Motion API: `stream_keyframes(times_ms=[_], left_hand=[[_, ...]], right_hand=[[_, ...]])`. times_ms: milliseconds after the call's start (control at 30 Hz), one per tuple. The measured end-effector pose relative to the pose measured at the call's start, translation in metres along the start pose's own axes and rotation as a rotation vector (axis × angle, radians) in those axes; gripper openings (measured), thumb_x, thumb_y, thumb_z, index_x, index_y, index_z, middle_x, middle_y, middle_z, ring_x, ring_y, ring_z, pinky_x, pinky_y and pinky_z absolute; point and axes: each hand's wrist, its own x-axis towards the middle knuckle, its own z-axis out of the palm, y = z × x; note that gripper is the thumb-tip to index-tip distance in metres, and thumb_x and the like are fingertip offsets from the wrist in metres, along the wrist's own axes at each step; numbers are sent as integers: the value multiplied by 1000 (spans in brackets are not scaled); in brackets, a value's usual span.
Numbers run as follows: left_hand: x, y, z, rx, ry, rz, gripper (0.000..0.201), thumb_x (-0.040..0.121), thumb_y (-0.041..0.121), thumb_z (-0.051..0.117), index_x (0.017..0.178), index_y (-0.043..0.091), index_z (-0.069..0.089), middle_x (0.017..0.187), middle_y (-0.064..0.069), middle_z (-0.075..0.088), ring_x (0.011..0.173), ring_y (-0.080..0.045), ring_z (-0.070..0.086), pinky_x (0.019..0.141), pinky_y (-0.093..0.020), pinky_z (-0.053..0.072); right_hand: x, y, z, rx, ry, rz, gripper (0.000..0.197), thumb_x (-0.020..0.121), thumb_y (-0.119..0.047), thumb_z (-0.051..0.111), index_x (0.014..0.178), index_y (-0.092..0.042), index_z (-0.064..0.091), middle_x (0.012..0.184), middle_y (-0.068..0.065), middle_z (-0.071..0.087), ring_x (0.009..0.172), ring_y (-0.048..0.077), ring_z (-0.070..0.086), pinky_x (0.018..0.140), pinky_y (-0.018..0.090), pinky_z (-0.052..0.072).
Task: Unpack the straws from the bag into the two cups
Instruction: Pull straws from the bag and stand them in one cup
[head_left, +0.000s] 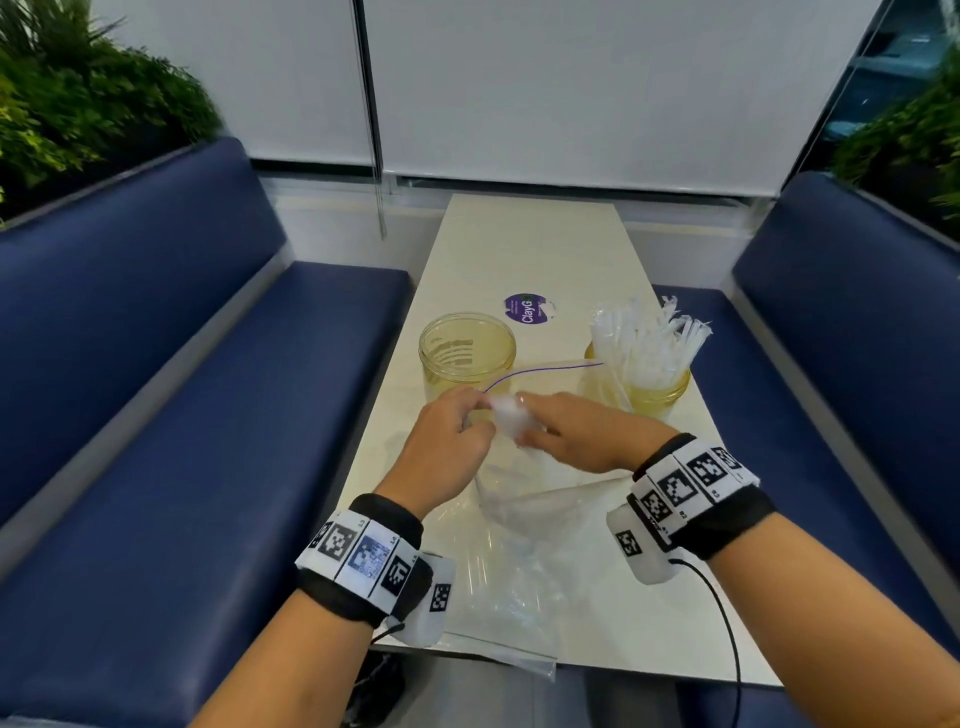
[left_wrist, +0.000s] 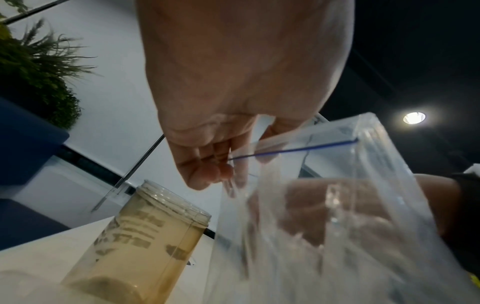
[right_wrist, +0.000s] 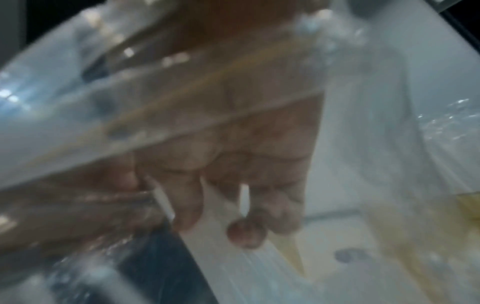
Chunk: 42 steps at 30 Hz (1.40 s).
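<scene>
A clear zip bag (head_left: 519, 519) with a purple zip line (head_left: 545, 370) lies on the near half of the white table (head_left: 519, 249), its mouth lifted toward the cups. My left hand (head_left: 457, 421) pinches the bag's mouth edge (left_wrist: 241, 156). My right hand (head_left: 566, 431) reaches into the bag and curls around a small white bundle of wrapped straws (head_left: 509, 418); straw ends (right_wrist: 244, 197) show between its fingers through blurred plastic. The left yellow-tinted cup (head_left: 467, 348) holds no straws. The right cup (head_left: 654, 395) is packed with wrapped straws (head_left: 644, 338).
A round purple sticker (head_left: 527, 309) lies beyond the cups. Blue benches (head_left: 182, 415) (head_left: 857, 338) flank the narrow table, with plants behind them. The bag's bottom (head_left: 519, 660) overhangs the near table edge. A black cable (head_left: 727, 623) trails from my right wrist.
</scene>
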Motion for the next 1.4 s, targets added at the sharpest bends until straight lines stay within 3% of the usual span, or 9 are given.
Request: stream_keyframes(times_ms=[133, 300, 500, 667, 800, 933, 1200, 1300, 1400], left_hand=[[2, -1, 9, -8, -42, -17, 41, 84, 23, 62, 125, 18, 63, 116, 5, 58, 71, -3, 49, 68, -15, 38], [8, 1, 22, 25, -22, 28, 69, 62, 59, 86, 119, 30, 61, 101, 16, 64, 85, 2, 59, 70, -16, 47], [20, 8, 35, -2, 104, 91, 29, 78, 37, 74, 106, 34, 64, 89, 14, 70, 84, -5, 69, 67, -26, 57], [21, 15, 42, 59, 200, 113, 32, 91, 15, 61, 79, 41, 49, 75, 15, 58, 71, 8, 60, 56, -12, 49], [20, 15, 42, 48, 171, -4, 25, 92, 17, 63, 75, 35, 56, 70, 8, 65, 66, -8, 65, 58, -36, 59], [21, 12, 40, 81, 123, -44, 20, 87, 25, 70, 73, 31, 57, 65, 7, 64, 60, -12, 63, 54, -33, 55], [21, 1, 37, 113, 99, -178, 43, 61, 53, 83, 89, 25, 68, 87, 6, 70, 77, -14, 67, 68, -37, 58], [21, -4, 34, 126, 128, -173, 39, 66, 45, 88, 96, 28, 70, 102, 16, 67, 96, -5, 60, 83, -28, 50], [21, -5, 31, 153, 142, -160, 34, 71, 40, 87, 99, 27, 72, 104, 17, 66, 100, -4, 59, 87, -26, 47]], right_hand=[[-3, -6, -12, 167, 256, -99, 9, 105, -28, 48, 97, -24, 48, 70, -13, 48, 56, -6, 48, 56, 17, 33], [-6, -27, -20, 322, 423, -229, 24, 104, -23, 49, 94, -42, 39, 70, 6, 56, 55, 4, 42, 56, 23, 38], [-7, -41, -16, 423, 483, -286, 6, 101, -30, 56, 98, -28, 51, 79, 1, 61, 62, 10, 54, 61, 28, 47], [6, -36, 2, 367, 626, -143, 58, 74, -67, 73, 106, -20, 60, 95, -5, 68, 85, 15, 67, 71, 38, 58], [18, -34, 14, 222, 757, -109, 34, 90, -44, 62, 77, -15, 52, 70, -1, 56, 64, 18, 56, 57, 32, 45], [14, -43, 1, 222, 783, -136, 38, 96, -29, 59, 63, -27, 39, 58, -9, 43, 52, 8, 45, 51, 19, 29], [-8, -44, -78, 542, 1072, -176, 38, 94, -30, 62, 70, -1, 65, 64, 14, 67, 61, 27, 69, 57, 46, 56], [-22, -26, -120, 519, 1250, -173, 36, 95, -27, 61, 70, -2, 69, 63, 9, 68, 58, 18, 65, 59, 41, 54], [-33, 8, -154, 439, 1384, -159, 43, 95, -33, 57, 73, 4, 65, 66, 21, 64, 60, 33, 63, 55, 42, 49]])
